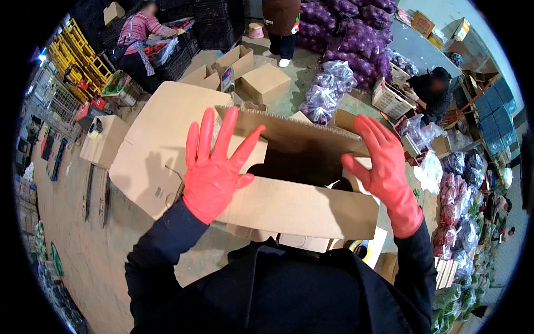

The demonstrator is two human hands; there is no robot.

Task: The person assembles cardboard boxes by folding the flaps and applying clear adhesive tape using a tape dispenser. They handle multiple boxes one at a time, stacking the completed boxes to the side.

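Both my hands wear red rubber gloves and hold nothing. With its fingers spread, my left hand (214, 167) is over the left side of an open cardboard box (295, 207). My right hand (384, 170) is at the box's right end, fingers stretched and thumb apart. Whether either hand touches the cardboard I cannot tell. The box's near flap folds out towards me, its far wall stands up, and its inside lies in dark shadow. Left of the box spreads a large brown cardboard panel (150, 133); where it joins the box is hidden behind my left hand.
Smaller cartons (266, 83) stand beyond the box. Farther back are purple mesh sacks (356, 42) and clear bags of purple produce (325, 92). One person (142, 33) works at crates back left, another (436, 92) beside a white crate (389, 100). Bagged vegetables (450, 211) line the right.
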